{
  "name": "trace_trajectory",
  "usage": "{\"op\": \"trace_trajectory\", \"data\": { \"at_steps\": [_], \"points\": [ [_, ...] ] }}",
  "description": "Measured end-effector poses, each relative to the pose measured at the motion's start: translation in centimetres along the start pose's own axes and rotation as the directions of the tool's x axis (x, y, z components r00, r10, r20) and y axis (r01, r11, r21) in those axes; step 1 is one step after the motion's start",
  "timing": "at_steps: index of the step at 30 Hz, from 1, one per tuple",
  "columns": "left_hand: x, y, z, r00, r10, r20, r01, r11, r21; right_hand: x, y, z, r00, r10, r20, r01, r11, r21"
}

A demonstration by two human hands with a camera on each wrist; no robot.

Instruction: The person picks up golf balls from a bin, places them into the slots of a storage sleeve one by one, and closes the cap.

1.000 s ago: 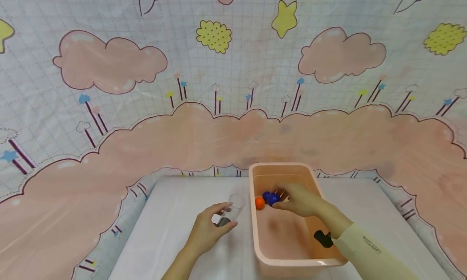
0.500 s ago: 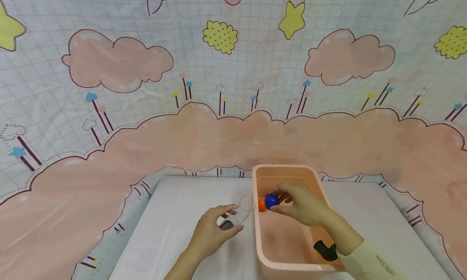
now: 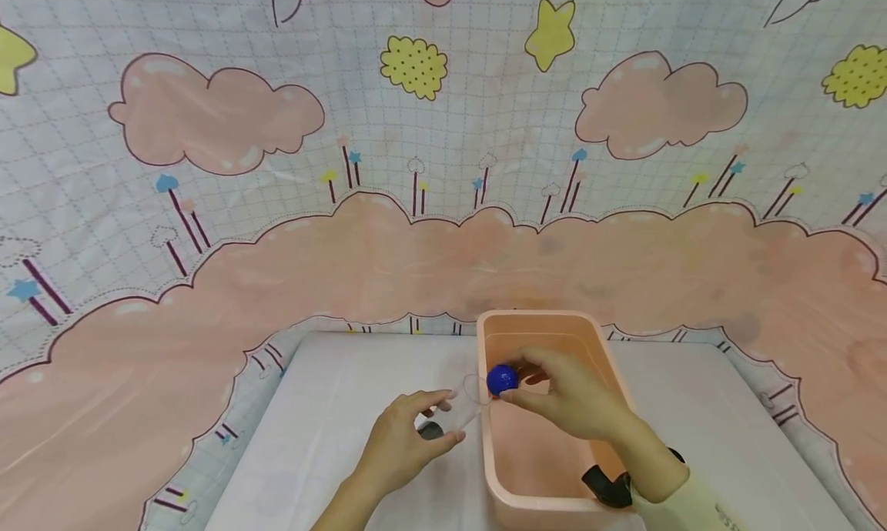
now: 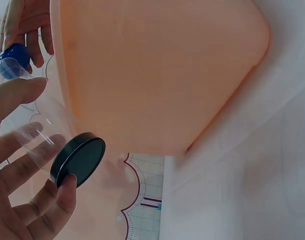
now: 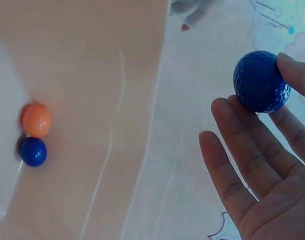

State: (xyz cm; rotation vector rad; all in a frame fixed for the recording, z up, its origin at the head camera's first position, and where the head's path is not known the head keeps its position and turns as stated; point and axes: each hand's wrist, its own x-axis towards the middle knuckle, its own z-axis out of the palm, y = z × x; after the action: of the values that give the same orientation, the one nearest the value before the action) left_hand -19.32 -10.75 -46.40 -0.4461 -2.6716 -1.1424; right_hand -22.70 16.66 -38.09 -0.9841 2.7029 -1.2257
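Observation:
A clear plastic tube (image 4: 52, 117) with a black end cap (image 4: 77, 160) lies tilted in my left hand (image 3: 405, 435), its open mouth facing the bin. Fingers and thumb curl round its wall. My right hand (image 3: 571, 392) pinches a blue golf ball (image 3: 502, 380) between thumb and fingertips, right by the tube's mouth over the bin's left rim. In the right wrist view, the dimples on this ball show plainly. An orange ball (image 5: 36, 120) and a second blue ball (image 5: 33, 151) sit side by side inside the peach plastic bin (image 3: 488, 462).
The bin stands on a white table (image 3: 312, 408), right of the left hand. A black curved object (image 3: 606, 486) shows near my right wrist, overlapping the bin's near right corner. A printed cloth (image 3: 416, 269) with clouds and stars hangs behind the table.
My right hand has lifted the blue golf ball from beside the other balls and carried it left to the tube's mouth. The left hand has moved slightly right with the tube.

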Motion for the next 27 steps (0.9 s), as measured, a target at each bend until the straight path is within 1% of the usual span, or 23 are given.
{"op": "trace_trajectory", "data": {
  "at_steps": [6,12,16,27],
  "points": [
    [0.0,0.2,0.0,1.000,0.020,0.022,-0.021,0.999,0.032,0.2,-0.6,0.6,1.000,0.005,0.007,-0.005,1.000,0.019],
    [0.1,0.5,0.1,0.999,0.033,0.027,-0.034,0.999,0.037,0.2,-0.8,1.1,1.000,-0.027,0.005,0.027,0.999,0.020],
    [0.2,0.7,0.2,0.999,0.029,0.020,-0.030,0.999,0.033,0.4,-0.8,1.3,0.999,-0.050,0.001,0.049,0.999,0.016],
    [0.5,0.8,0.2,1.000,0.025,0.005,-0.025,0.999,0.037,0.6,-0.8,1.3,0.998,-0.064,0.001,0.064,0.998,-0.002]
  ]
}}
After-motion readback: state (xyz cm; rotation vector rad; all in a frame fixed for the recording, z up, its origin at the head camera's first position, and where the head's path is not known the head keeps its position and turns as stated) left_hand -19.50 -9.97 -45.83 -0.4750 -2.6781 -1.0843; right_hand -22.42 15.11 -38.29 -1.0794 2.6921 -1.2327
